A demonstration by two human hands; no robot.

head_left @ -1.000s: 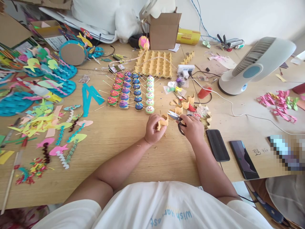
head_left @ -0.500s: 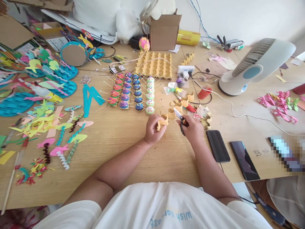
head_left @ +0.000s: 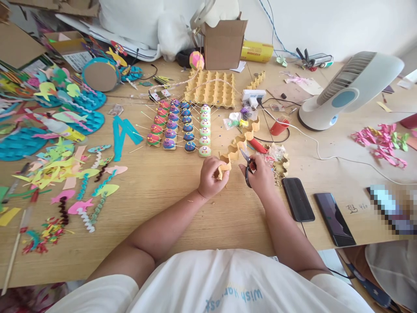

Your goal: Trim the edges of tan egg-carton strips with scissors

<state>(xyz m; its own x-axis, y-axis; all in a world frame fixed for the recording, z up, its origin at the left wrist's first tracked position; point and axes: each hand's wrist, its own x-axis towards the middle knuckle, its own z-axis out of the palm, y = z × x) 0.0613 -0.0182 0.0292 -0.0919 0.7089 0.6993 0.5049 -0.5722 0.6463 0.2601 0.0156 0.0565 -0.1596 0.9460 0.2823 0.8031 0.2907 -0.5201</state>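
My left hand [head_left: 211, 177] grips the near end of a long strip cut from egg carton [head_left: 240, 144], which slants away to the upper right. My right hand [head_left: 260, 177] is closed round the dark handles of small scissors [head_left: 249, 164], their blades pointing up and left beside the strip. Beyond my left hand stand rows of painted carton cups: a white-green row [head_left: 205, 130], a blue row [head_left: 188, 127], a purple row [head_left: 171, 124] and a red row [head_left: 157, 127]. Behind them lies an uncut egg carton [head_left: 211, 89].
At the right stand a white fan [head_left: 348, 91] and a red cup [head_left: 279, 126]; a black phone [head_left: 298, 199] and a dark phone [head_left: 334, 219] lie nearer me. Paper fish and coloured scraps [head_left: 52, 167] cover the left side. A cardboard box [head_left: 224, 45] stands behind.
The carton strip's far part has swung up and to the left. My right hand and the scissors have shifted slightly left, and the scissor blades point more upward.
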